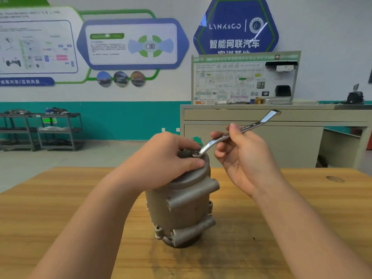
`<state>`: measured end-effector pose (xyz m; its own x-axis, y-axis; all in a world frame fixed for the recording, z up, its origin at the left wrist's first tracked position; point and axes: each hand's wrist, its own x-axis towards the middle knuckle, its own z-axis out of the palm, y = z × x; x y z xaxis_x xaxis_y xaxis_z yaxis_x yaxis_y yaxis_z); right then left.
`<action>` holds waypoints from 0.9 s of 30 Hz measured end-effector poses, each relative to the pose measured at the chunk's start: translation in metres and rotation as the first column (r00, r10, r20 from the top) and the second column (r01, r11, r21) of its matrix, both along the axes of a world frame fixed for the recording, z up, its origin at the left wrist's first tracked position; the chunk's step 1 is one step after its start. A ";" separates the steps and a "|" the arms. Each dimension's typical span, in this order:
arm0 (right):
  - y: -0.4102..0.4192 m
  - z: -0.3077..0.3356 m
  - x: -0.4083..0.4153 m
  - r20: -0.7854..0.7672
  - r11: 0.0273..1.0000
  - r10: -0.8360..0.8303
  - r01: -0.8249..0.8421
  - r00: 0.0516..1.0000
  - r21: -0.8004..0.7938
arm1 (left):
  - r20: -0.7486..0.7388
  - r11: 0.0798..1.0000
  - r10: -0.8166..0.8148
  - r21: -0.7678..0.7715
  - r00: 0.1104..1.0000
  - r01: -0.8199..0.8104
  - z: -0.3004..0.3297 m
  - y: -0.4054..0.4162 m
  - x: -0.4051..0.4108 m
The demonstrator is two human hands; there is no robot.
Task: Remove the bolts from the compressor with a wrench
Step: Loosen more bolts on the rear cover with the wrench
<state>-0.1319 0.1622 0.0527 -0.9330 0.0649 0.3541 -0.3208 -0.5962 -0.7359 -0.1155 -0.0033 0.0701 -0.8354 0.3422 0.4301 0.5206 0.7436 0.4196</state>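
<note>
Wooden table [302,228] carrying a grey compressor [181,208], stood upright near its middle.
Left hand [163,160] curls over the compressor's top, gripping it; right hand [239,156] pinches a steel wrench [235,133] at mid-shaft, its ring end seated on the top face beside the left fingers, its other end raised to the right. Behind stand a grey cabinet [251,141] and dark carts [40,129].

Compressor [181,206] top hidden under left hand [161,160] — bolts unseen, wall posters [130,44] blurred
</note>
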 end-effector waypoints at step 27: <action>0.019 0.015 0.008 -0.111 0.956 -0.068 0.033 0.992 -0.292 | 0.009 0.993 -0.121 0.004 0.993 0.121 -0.002 -0.007 0.001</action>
<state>-0.1239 0.1810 0.0680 -0.8785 0.2266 0.4206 -0.4300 -0.7585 -0.4896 -0.1143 -0.0101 0.0679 -0.7919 0.4393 0.4241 0.6027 0.6740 0.4272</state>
